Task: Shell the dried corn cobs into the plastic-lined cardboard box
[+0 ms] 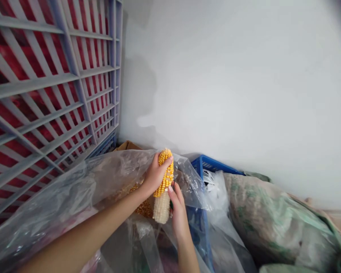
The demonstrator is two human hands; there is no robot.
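Corn cob is held over loose kernels in a clear plastic bag, presumably for catching grain. Left hand clasps the kernelled end, apparently steadying it; right hand grasps beside the bare section.

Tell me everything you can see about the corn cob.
The corn cob is long, rounded and partly stripped: yellow kernels cover its upper part, with a few pale gaps, while the lower end is bare, whitish and rough-looking. It is held lengthwise, bare end toward the wearer, its top leaning slightly right in the picture. The left hand grips the kernelled part; the right thumb is at the kernels' lower edge. It is above clear plastic and loose kernels.
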